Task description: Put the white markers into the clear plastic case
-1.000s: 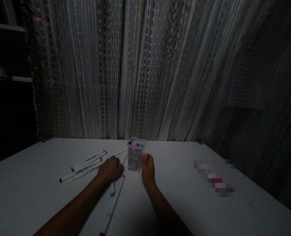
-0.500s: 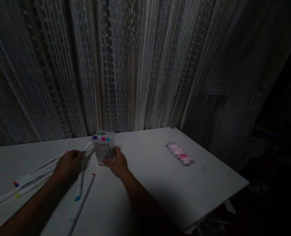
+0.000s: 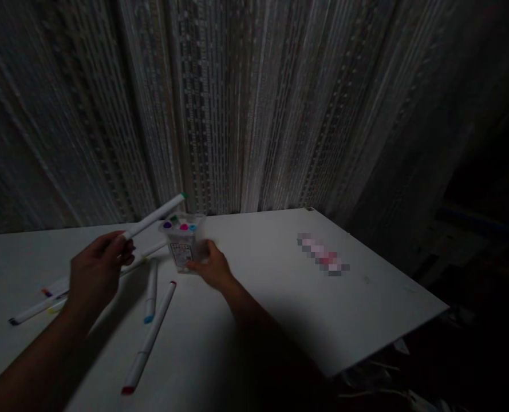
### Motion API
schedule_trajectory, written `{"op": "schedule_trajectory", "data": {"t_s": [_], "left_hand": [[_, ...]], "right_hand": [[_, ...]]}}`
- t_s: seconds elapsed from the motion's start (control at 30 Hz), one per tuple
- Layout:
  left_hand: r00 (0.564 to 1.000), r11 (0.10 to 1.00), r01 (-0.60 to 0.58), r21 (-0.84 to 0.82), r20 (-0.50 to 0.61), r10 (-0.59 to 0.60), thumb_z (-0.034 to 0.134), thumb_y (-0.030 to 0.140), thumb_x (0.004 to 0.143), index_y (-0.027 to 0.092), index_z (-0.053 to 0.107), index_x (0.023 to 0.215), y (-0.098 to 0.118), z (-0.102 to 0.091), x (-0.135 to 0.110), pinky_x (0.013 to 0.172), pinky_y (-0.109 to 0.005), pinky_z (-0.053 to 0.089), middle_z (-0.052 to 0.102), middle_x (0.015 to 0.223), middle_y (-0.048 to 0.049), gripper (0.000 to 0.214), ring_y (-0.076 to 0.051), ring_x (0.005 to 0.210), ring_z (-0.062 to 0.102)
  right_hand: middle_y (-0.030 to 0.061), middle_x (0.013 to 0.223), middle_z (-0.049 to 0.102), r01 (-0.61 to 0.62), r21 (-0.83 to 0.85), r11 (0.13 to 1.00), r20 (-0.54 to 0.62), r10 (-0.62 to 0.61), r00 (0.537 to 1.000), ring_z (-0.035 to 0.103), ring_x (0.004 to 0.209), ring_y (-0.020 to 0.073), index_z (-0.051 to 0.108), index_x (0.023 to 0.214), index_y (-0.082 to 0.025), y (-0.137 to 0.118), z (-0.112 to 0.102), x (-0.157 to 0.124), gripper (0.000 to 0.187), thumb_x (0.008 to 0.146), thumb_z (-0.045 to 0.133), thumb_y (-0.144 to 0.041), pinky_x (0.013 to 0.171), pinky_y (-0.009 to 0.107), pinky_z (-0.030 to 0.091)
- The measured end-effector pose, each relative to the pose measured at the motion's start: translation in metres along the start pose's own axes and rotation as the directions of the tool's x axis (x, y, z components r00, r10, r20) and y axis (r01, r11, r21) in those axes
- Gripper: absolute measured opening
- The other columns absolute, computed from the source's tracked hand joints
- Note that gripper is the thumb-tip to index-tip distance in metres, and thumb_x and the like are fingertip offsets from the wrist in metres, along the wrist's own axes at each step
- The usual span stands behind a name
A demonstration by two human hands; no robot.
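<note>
My left hand is closed around the lower end of a white marker with a green tip. That marker is raised and tilted, its green end near the rim of a clear plastic box. Inside the box stand several markers with purple, green, pink and blue ends. My right hand grips the box from its right side, thumb on the front near a printed label. On the table below lie a blue-ended marker and a red-ended marker. More white markers lie partly hidden behind my left hand.
A white table carries everything, its right edge running diagonally toward me. A blurred-out pink item lies on its right part. Behind the table hangs a striped string curtain. Some indistinct items sit below the right edge.
My left hand has lifted the green-tipped marker off the table and tilted it up toward the box. My right hand keeps its hold on the box. The view has shifted slightly.
</note>
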State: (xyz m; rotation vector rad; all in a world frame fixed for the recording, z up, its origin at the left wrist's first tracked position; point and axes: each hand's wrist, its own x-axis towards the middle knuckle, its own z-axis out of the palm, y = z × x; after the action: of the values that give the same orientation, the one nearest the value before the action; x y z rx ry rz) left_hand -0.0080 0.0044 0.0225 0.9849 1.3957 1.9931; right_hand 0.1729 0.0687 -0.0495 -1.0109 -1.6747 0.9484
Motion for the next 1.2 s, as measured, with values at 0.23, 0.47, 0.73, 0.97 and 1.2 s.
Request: {"op": "schedule_trajectory", "data": {"t_s": [0.23, 0.47, 0.73, 0.97, 1.2], "left_hand": [[0.989, 0.991, -0.132, -0.032, 0.058, 0.133, 0.066, 0.038, 0.063, 0.012, 0.058, 0.084, -0.012, -0.006, 0.006, 0.044, -0.019, 0.041, 0.055, 0.064, 0.0005, 0.035, -0.008, 0.052, 0.048], [0.964, 0.962, -0.255, 0.095, 0.098, 0.245, 0.061, 0.039, 0.069, 0.014, 0.057, 0.088, -0.012, -0.009, 0.004, 0.042, -0.018, 0.038, 0.055, 0.066, 0.0008, 0.031, -0.006, 0.046, 0.045], [0.947, 0.933, -0.319, 0.167, 0.087, 0.308, 0.062, 0.036, 0.070, 0.014, 0.056, 0.090, -0.009, -0.009, 0.002, 0.041, -0.019, 0.037, 0.057, 0.068, 0.0003, 0.030, -0.007, 0.046, 0.045], [0.925, 0.915, -0.380, 0.138, 0.053, 0.376, 0.059, 0.037, 0.074, 0.015, 0.054, 0.090, -0.003, -0.009, -0.002, 0.042, -0.018, 0.038, 0.057, 0.069, 0.0004, 0.028, -0.006, 0.046, 0.045], [0.850, 0.855, -0.507, 0.108, -0.099, 0.517, 0.061, 0.031, 0.073, 0.013, 0.058, 0.084, 0.022, -0.012, -0.004, 0.043, -0.020, 0.040, 0.050, 0.057, 0.0035, 0.021, -0.007, 0.045, 0.047]], "right_hand": [[0.0037, 0.101, 0.063, -0.003, 0.055, 0.998, 0.046, 0.001, 0.999, 0.059, 0.093, 0.0194, 0.052, 0.099, -0.021, -0.001, 0.006, 0.002, 0.046, 0.061, 0.074, -0.031, 0.084, 0.034, 0.046], [0.0055, 0.104, 0.063, 0.036, 0.102, 0.994, 0.140, -0.050, 0.989, 0.060, 0.093, 0.0197, 0.050, 0.105, -0.019, -0.007, 0.010, -0.002, 0.049, 0.062, 0.073, -0.028, 0.083, 0.035, 0.046], [0.0059, 0.105, 0.063, 0.058, 0.011, 0.998, 0.180, -0.059, 0.982, 0.059, 0.091, 0.0196, 0.050, 0.108, -0.019, -0.010, 0.016, -0.006, 0.052, 0.065, 0.072, -0.034, 0.082, 0.036, 0.046], [0.0056, 0.103, 0.064, 0.048, -0.019, 0.999, 0.182, -0.044, 0.982, 0.060, 0.091, 0.0203, 0.050, 0.107, -0.019, -0.014, 0.014, -0.008, 0.050, 0.065, 0.072, -0.033, 0.080, 0.035, 0.046], [0.0059, 0.105, 0.063, 0.042, -0.045, 0.998, 0.170, -0.034, 0.985, 0.059, 0.094, 0.0211, 0.050, 0.109, -0.019, -0.013, 0.016, -0.008, 0.053, 0.064, 0.073, -0.036, 0.082, 0.036, 0.046]]}}
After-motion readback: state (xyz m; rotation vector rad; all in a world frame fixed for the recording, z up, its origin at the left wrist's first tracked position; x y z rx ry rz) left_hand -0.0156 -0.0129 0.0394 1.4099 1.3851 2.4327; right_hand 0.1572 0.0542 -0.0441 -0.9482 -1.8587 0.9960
